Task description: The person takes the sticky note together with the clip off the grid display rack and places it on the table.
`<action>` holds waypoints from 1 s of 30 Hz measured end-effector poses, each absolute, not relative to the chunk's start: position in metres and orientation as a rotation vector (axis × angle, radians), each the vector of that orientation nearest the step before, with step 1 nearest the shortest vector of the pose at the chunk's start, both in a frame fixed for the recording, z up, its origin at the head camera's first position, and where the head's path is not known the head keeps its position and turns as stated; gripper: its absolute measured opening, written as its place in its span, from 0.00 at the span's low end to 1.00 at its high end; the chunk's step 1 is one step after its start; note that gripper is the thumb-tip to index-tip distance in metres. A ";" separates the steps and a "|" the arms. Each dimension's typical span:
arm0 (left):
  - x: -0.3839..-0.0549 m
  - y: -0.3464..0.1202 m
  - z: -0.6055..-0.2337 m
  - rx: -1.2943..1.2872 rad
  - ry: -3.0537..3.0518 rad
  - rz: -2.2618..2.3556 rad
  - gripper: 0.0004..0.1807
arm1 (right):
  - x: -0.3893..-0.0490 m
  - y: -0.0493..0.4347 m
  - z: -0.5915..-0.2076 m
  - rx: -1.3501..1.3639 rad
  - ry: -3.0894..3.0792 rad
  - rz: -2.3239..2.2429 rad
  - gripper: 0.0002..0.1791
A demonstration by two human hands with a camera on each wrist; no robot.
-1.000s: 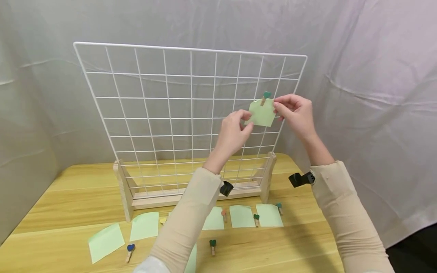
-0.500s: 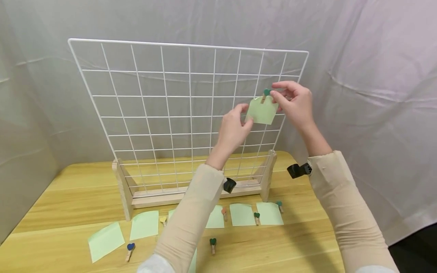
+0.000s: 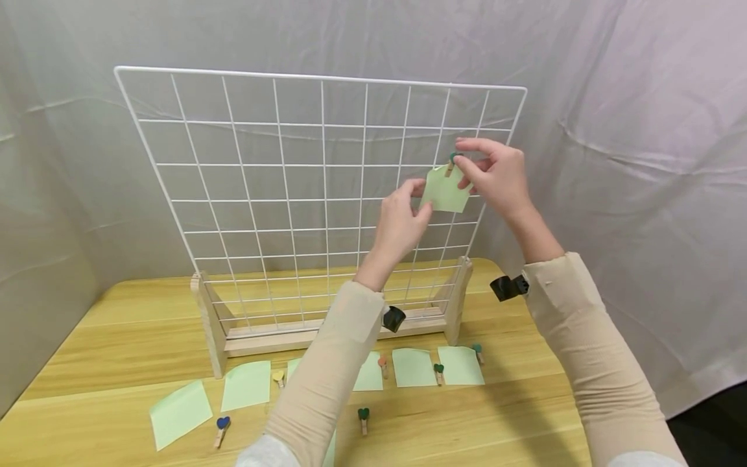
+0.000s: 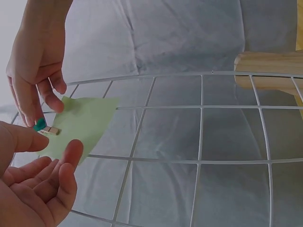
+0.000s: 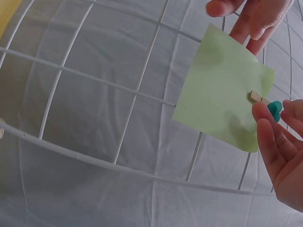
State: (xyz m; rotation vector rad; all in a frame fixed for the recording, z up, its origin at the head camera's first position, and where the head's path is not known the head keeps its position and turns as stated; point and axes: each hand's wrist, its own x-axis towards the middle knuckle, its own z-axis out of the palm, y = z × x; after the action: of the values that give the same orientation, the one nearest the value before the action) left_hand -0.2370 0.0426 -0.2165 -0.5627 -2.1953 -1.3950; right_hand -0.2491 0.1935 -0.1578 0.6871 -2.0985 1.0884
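A pale green paper note [image 3: 445,194] hangs against the white wire grid panel [image 3: 327,201] near its upper right. A small wooden clothespin [image 5: 256,97] with a teal heart sits on the note's upper edge. My right hand [image 3: 498,175] has thumb and fingertips around the teal heart, pinching it. At the note's left side is my left hand [image 3: 399,217], thumb and index finger apart. The right wrist view has the left fingers by the note's edge, partly behind it, with the thumb off the paper.
The grid stands in a wooden base [image 3: 268,342] on a wood-grain table [image 3: 134,318]. In front lie several green notes [image 3: 181,414] and heart clothespins, including a blue one [image 3: 222,429] and a dark green one [image 3: 364,420]. Grey cloth [image 3: 630,227] hangs behind and beside.
My right hand has let go of the note's right edge, risen, and moved left onto the teal-heart clothespin. My left hand stays by the note's left side.
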 end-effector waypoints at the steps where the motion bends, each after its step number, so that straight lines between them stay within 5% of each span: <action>1: -0.237 0.043 -0.217 -0.564 -2.183 -1.398 0.19 | -0.249 0.193 -0.158 0.698 -2.103 1.045 0.12; 30: -0.242 0.042 -0.218 -0.608 -2.189 -1.407 0.18 | -0.252 0.188 -0.156 0.690 -2.109 0.766 0.07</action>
State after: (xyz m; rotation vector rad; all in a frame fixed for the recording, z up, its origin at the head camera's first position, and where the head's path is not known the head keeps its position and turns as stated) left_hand -0.2418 0.0424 -0.2183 -0.6085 -2.1895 -1.4071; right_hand -0.2518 0.1884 -0.1560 0.6901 -2.1089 0.7662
